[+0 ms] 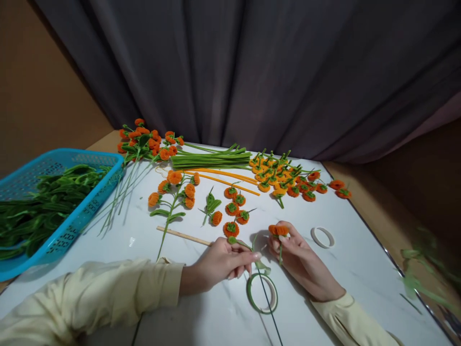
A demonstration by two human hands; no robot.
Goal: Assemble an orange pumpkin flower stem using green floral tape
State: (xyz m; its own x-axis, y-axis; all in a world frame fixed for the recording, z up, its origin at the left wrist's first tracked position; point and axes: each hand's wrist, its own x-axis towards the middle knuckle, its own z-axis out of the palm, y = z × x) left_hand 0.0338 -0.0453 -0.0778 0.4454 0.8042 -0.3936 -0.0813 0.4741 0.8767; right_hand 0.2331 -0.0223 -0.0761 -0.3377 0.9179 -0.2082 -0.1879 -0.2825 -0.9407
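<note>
And here an orange, button-shaped flower of fuzzy chenille [279,230] is held over the smooth white tabletop [212,317], pinched by the thumb and fingers of the right hand [306,258]. Light and soft, by its look, and easily crushed; its green stalk seems the safer grip. Just beside it, a thin, dark-green wire stem [273,319] is nipped near its top by the left hand's [219,262] closed fingertips: probably springy, best steadied there. Below, a ring-shaped roll of green tape [249,291] is crossed by the wire.
</note>
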